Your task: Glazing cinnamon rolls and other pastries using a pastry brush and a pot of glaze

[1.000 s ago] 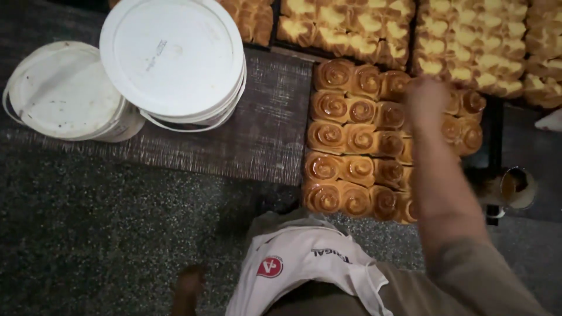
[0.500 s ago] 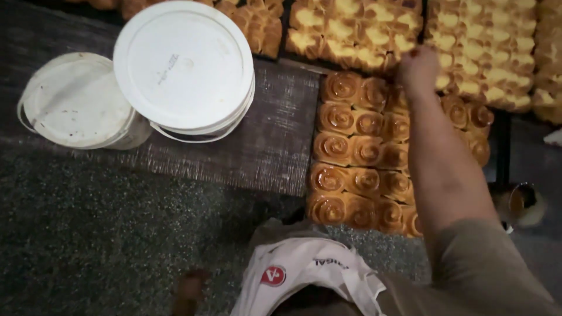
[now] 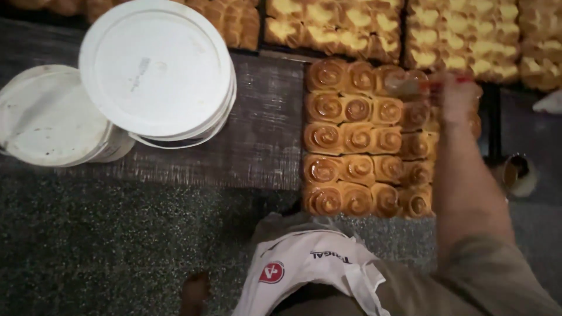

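Brushing the swirl buns

The right hand (image 3: 458, 98) grips a brush (image 3: 422, 85), bristles on the buns (image 3: 363, 140) just left of it. Farther left stand two white buckets (image 3: 157, 70); beyond the hand, paler rolls (image 3: 462, 35).

Two lidded buckets (image 3: 117, 99) sit left of the spiral buns (image 3: 357, 137) — more bun trays (image 3: 456, 35) lie behind.
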